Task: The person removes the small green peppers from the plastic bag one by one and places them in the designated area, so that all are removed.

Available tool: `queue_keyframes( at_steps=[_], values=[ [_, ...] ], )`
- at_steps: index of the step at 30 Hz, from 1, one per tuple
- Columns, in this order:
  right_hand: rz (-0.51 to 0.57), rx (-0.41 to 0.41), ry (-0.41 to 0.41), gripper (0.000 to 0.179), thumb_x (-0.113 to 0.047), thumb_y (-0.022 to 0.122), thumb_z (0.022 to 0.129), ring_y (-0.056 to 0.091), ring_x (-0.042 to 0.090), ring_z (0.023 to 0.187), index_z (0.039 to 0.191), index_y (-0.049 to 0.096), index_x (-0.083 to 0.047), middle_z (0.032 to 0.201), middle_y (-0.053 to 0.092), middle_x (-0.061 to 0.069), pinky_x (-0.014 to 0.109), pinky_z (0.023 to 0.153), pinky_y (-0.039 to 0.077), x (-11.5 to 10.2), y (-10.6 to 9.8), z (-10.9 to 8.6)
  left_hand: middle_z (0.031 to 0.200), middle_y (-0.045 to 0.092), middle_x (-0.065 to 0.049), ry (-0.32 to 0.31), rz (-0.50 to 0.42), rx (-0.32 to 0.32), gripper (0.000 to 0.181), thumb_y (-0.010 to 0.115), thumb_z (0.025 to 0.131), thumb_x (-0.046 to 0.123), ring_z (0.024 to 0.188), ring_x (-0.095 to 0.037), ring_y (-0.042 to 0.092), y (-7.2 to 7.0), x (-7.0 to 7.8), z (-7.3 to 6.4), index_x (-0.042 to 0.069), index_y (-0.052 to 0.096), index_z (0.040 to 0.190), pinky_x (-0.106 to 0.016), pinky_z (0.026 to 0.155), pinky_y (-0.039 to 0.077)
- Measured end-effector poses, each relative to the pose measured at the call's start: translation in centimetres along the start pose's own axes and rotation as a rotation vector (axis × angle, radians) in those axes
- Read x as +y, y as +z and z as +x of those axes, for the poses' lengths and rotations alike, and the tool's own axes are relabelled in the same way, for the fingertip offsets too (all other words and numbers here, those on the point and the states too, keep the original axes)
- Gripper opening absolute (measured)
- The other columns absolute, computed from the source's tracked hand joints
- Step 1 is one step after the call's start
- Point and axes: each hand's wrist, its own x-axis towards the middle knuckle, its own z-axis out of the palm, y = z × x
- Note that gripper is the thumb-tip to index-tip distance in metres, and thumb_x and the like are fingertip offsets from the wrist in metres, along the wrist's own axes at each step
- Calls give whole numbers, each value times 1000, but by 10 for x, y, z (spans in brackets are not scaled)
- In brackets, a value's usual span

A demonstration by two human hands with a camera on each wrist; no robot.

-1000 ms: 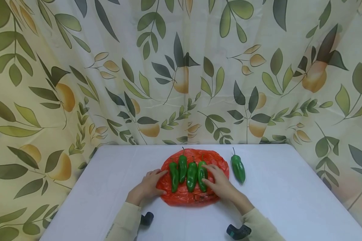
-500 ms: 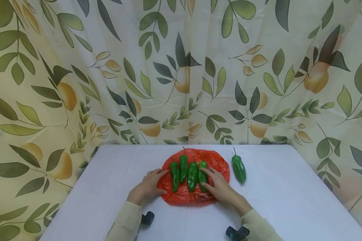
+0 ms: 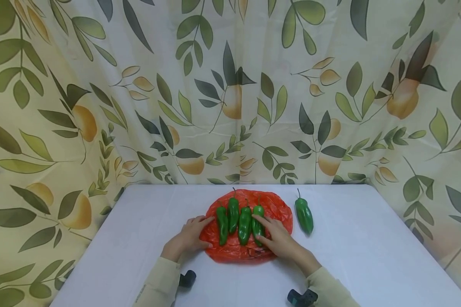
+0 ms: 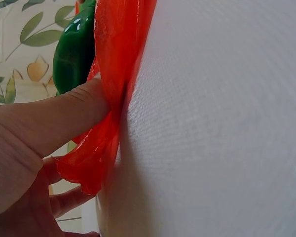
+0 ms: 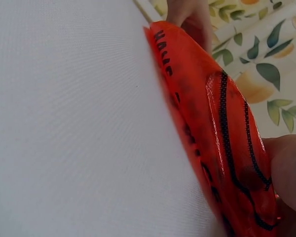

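Observation:
A flattened red plastic bag (image 3: 234, 253) lies on the table with several green jalapeño peppers in a row on top. My left hand (image 3: 187, 239) rests at the bag's left edge; in the left wrist view its thumb (image 4: 64, 116) touches the red plastic, fingers loosely spread beyond. My right hand (image 3: 280, 238) is over the rightmost jalapeño on the bag (image 3: 258, 226), index finger and thumb curved onto its upper and lower parts. The right wrist view shows only the bag (image 5: 192, 94) and part of a thumb (image 5: 291, 170); the pepper is hidden there.
Another green jalapeño (image 3: 304, 215) lies on the white table (image 3: 345, 238), right of the bag. Behind the table hangs a curtain (image 3: 230, 106) printed with leaves and fruit. Dark wrist devices (image 3: 302, 297) sit near both sleeves.
My right hand has shifted slightly left and toward me along the rightmost pepper on the bag, which has moved very little. The left hand has kept its place at the bag's edge.

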Motion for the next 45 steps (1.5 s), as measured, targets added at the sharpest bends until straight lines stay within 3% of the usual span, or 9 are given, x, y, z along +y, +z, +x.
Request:
queue_keyframes(
  at_steps=[14, 29, 45],
  values=[
    [55, 22, 14, 64, -27, 72, 94, 35, 47, 146, 152, 44, -27, 158, 38, 23, 73, 109, 38, -3, -4, 0, 157, 41, -12, -21, -18, 3, 84, 86, 80, 26, 144, -38, 35, 1, 0, -1, 25, 45, 153, -64, 101, 51],
    [141, 67, 58, 59, -26, 74, 93, 39, 45, 144, 147, 50, -28, 157, 35, 19, 63, 105, 49, -6, -10, 2, 156, 43, -12, -12, -10, 7, 83, 85, 81, 26, 144, -38, 36, 2, -1, 0, 24, 45, 153, -64, 102, 50],
    [137, 106, 31, 55, -19, 72, 94, 34, 50, 146, 145, 52, -22, 159, 31, 24, 68, 105, 45, -8, -22, 3, 156, 42, -13, -1, -7, 12, 82, 85, 81, 27, 144, -38, 36, 3, -2, 0, 24, 45, 153, -65, 104, 48]
  ],
)
